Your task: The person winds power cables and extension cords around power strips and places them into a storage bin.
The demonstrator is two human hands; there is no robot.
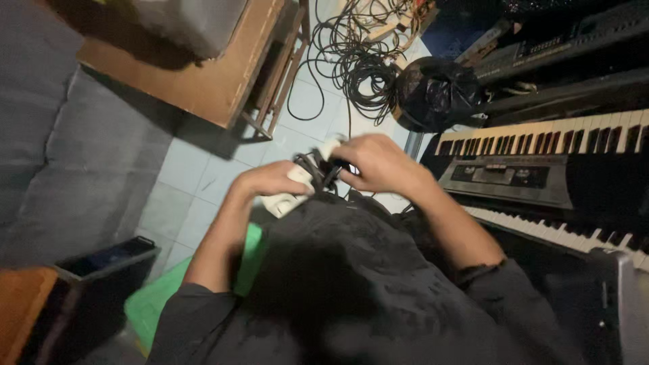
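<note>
Pinching a white power strip [289,196] and black cord [319,170] — both hands' [274,181] [378,162] grip (keyboards [541,138] right, tangled cables [362,67] beyond)

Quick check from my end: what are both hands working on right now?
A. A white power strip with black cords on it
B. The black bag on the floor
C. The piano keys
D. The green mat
A: the left hand and right hand both grip the white power strip with black cords on it, away from the keyboard.

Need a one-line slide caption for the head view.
Left hand and right hand hold a white power strip wrapped in black cable, beside stacked keyboards.
</note>
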